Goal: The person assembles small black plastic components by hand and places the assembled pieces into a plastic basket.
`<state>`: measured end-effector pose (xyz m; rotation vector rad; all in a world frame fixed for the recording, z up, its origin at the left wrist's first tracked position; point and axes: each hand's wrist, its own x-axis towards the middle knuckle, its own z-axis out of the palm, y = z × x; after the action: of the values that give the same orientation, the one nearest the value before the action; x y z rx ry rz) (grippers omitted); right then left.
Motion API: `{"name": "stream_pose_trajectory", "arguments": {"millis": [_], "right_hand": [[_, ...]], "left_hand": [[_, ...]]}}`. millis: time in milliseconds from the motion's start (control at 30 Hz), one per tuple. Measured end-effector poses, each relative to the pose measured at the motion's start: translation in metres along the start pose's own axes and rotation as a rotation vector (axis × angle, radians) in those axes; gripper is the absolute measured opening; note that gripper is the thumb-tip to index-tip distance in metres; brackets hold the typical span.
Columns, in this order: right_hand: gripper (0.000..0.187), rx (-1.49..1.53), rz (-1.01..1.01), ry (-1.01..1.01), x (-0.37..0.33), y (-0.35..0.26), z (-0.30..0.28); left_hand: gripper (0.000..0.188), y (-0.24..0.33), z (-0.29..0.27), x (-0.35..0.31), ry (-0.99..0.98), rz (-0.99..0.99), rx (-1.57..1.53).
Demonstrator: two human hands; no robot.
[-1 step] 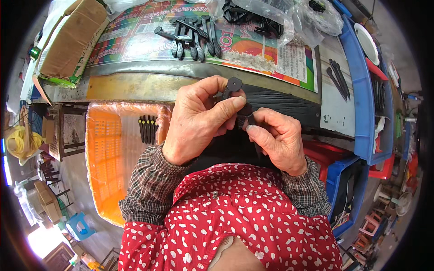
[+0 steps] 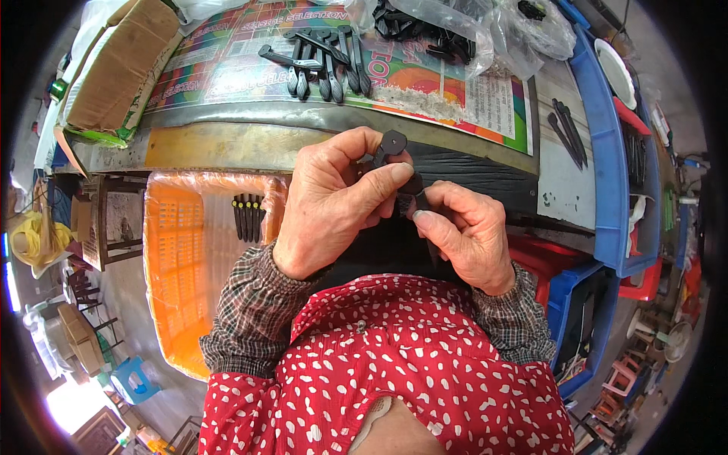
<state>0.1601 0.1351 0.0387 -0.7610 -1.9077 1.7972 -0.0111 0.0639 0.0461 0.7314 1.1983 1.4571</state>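
My left hand [image 2: 326,201] pinches a black plastic part [image 2: 393,142] between thumb and forefinger, just off the bench's front edge. The part's flat, rounded end with a small hole in the middle points up past the fingertips. Close beside it, my right hand [image 2: 476,235] has thumb and fingers closed on the lower end of the same black piece, or on a second one joined to it; I cannot tell which. Much of the held piece is hidden by the fingers. Beyond my hands, several black handle-like pieces [image 2: 326,72] lie in a loose pile on the bench.
An orange basket [image 2: 176,250] lined with clear plastic stands at left, with several black, yellow-tipped pieces [image 2: 248,218] inside. A cardboard box [image 2: 125,68] sits far left. Plastic bags [image 2: 531,34] and black parts [image 2: 447,42] lie at the back. Blue trays [image 2: 607,212] stand at right, beside slim black pieces [image 2: 569,133].
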Motion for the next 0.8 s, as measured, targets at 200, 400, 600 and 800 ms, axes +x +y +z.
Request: {"name": "stream_pose_trajectory", "arguments": {"millis": [200,400,600,800], "right_hand": [[0.014,0.000,0.026,0.017,-0.0011,0.0014,-0.0008],[0.014,0.001,0.032,0.012,0.0002,0.0017,-0.0002],[0.014,0.002,0.038,0.000,0.0009,0.0046,-0.0010],[0.014,0.040,0.076,-0.007,0.0001,0.0033,-0.0005]], "left_hand": [[0.012,0.0012,-0.0013,-0.0003,0.015,-0.008,-0.005],[0.011,-0.0035,-0.0016,0.0024,-0.002,-0.020,0.012],[0.009,-0.0054,-0.0005,0.0027,-0.009,-0.006,-0.002],[0.010,-0.0075,0.0000,0.0013,0.018,0.015,-0.010]]}}
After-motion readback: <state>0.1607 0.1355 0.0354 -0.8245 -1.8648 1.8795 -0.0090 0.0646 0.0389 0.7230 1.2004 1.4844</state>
